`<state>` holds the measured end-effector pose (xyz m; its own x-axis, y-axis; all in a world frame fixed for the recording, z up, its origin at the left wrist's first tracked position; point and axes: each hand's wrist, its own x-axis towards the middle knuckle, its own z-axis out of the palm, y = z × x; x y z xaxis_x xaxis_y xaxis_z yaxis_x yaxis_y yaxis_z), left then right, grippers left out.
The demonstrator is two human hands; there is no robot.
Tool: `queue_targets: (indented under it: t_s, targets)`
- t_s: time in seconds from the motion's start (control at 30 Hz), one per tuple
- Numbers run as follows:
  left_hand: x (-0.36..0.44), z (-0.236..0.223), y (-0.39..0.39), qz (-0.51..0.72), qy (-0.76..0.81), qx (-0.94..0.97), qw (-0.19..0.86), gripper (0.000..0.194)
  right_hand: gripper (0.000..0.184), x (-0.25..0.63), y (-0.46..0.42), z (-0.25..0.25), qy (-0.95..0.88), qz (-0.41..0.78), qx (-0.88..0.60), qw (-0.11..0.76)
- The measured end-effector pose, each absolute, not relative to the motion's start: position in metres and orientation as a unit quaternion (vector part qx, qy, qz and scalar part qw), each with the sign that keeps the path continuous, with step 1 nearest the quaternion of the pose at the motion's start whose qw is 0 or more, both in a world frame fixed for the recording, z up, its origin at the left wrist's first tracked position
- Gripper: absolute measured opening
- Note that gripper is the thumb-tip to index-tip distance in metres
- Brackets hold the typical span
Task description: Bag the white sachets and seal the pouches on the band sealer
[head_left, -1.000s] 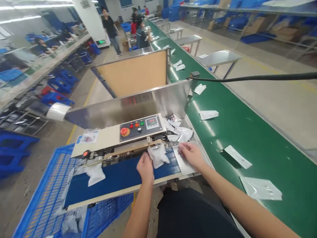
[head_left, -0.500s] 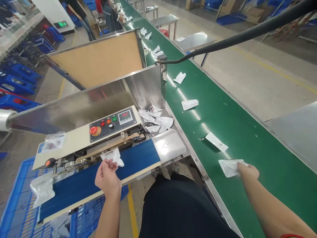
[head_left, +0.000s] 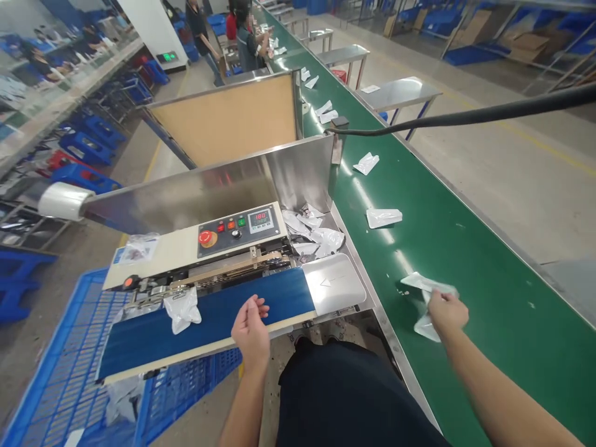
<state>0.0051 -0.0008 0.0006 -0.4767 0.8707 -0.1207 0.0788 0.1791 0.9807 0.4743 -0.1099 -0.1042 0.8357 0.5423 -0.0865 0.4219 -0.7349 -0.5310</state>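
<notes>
My right hand [head_left: 447, 310] is over the green conveyor belt [head_left: 465, 248], its fingers closed on clear plastic pouches [head_left: 426, 290]; one sticks out above the hand and another [head_left: 424, 326] hangs below it. My left hand [head_left: 251, 326] hovers, fingers loosely spread and holding nothing, at the front edge of the sealing machine's blue belt [head_left: 223, 316]. A filled pouch [head_left: 182, 307] rides that blue belt to the left, under the sealer head [head_left: 195, 248] with its control panel [head_left: 237, 226].
A pile of pouches [head_left: 311, 233] lies in the steel tray behind the metal feed plate [head_left: 333, 282]. More pouches [head_left: 382, 216] lie along the green belt. A blue crate [head_left: 69, 372] sits under the sealer's left end. A black hose [head_left: 465, 115] crosses overhead. Other people work far up the line.
My right hand picked pouches off the green belt and gathered them nearer the sealer. My left hand let go of the pouch on the blue belt, which travelled left.
</notes>
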Motion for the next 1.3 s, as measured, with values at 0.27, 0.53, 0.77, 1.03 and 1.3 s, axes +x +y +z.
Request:
queue_targets:
  t_s: [0.27, 0.53, 0.77, 1.03, 1.3]
  targets:
    - [0.066, 0.006, 0.014, 0.462, 0.548, 0.558, 0.417, 0.043, 0.043, 0.410, -0.037, 0.007, -0.596, 0.042, -0.752, 0.277]
    - [0.108, 0.000, 0.040, 0.459, 0.465, 0.542, 0.529, 0.057, 0.049, 0.306, 0.015, 0.062, -0.728, 0.271, -0.545, 0.315]
    - [0.083, -0.018, 0.041, 0.459, 0.511, 0.486, 0.540, 0.057, 0.054, 0.292, 0.030, 0.050, -0.675, 0.355, -0.584, 0.279]
    - [0.077, -0.035, 0.058, 0.428, 0.651, 0.411, 0.473, 0.046, 0.057, 0.284, 0.079, 0.017, -0.457, 0.545, -0.672, 0.208]
    - [0.019, -0.025, 0.057, 0.486, 0.677, 0.385, 0.395, 0.051, 0.040, 0.254, 0.098, 0.020, -0.455, 0.533, -0.657, 0.277]
